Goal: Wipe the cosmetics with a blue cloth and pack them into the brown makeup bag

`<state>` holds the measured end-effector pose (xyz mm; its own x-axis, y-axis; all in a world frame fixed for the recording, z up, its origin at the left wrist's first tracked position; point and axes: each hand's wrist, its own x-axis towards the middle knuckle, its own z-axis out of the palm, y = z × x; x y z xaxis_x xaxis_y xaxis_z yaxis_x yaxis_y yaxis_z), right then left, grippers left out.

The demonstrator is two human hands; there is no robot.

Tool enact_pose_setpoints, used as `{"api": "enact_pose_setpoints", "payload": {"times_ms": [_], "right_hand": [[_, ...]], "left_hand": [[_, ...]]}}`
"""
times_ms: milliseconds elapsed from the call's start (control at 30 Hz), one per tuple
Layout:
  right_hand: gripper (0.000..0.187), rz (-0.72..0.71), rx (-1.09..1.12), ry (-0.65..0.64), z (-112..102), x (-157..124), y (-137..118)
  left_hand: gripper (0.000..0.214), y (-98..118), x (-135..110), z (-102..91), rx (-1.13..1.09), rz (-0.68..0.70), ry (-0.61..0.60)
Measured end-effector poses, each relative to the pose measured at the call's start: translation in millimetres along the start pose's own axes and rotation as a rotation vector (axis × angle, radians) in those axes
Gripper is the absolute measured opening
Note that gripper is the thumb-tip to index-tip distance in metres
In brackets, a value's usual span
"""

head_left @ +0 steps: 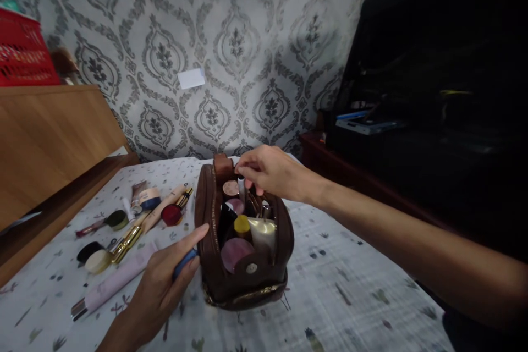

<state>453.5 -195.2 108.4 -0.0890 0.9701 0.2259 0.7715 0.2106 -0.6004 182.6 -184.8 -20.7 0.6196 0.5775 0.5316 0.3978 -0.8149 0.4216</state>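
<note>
A brown cosmetic bag (209,256) stands unzipped on the bed, packed with make-up. Inside are a pink round compact (237,254), a yellow cap (241,225), a pale gold tube (264,235) and a slim white tube (241,190). My right hand (272,173) reaches over the bag's far end, fingertips pinched just above the white tube; whether they grip it is unclear. My left hand (165,269) is at the bag's left side, its index finger against the wall. Between its thumb and fingers shows a small blue object (185,263), mostly hidden.
Left of the bag lie a lilac tube (117,280), a gold lipstick tube (127,244), a red-lidded jar (171,214), a blue-and-beige jar (149,198) and other cosmetics. A wooden headboard (53,143) with a red basket (25,49) borders the left. Dark furniture (433,77) stands right.
</note>
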Motion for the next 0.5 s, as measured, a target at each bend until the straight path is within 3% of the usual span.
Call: {"api": "enact_pose_setpoints", "payload": {"times_ms": [267,433,500], "right_hand": [[0.014,0.052,0.056,0.039,-2,-12,10],[0.015,-0.051,0.013,0.101,-3,-24,9],[0.015,-0.114,0.007,0.065,-1,-29,8]], "left_hand": [[0.048,2,0,-0.6,0.013,0.038,0.008],[0.047,6,7,-10.0,0.086,0.1,0.012],[0.044,9,11,-13.9,0.103,0.129,0.022]]}}
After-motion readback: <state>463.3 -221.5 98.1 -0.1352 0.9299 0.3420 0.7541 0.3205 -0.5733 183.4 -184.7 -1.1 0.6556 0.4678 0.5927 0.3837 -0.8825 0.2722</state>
